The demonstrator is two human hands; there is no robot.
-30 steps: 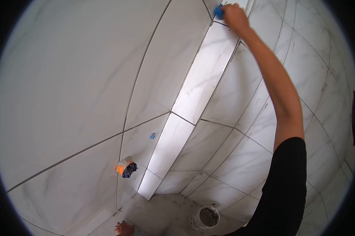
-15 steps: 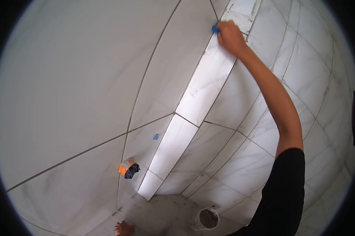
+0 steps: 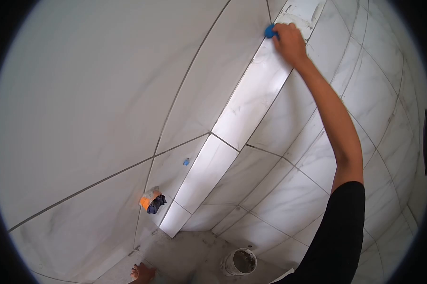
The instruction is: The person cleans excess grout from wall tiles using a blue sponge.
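Note:
My right hand (image 3: 290, 45) is raised high on the narrow white strip of tile (image 3: 251, 90). Its fingers close on a small blue piece (image 3: 270, 31), which lies against the joint along the strip's left edge; the hand covers part of it, so its exact kind cannot be made out. Low at the bottom edge of the view, my left hand (image 3: 143, 273) shows only in part, its fingers loosely curved and apart with nothing visible in them. Large grey-white tiles (image 3: 209, 80) flank the strip.
An orange pipe end (image 3: 146, 202) stuffed with dark plastic sticks out of the left wall. Above it is a small blue bit (image 3: 186, 161). A bucket (image 3: 242, 261) stands on the dusty floor (image 3: 194, 246). Marbled tiles (image 3: 280, 189) cover the right wall.
My right hand and the blue piece appear slightly further right and up. The view has shifted a little, and my left hand and the bucket sit slightly further left.

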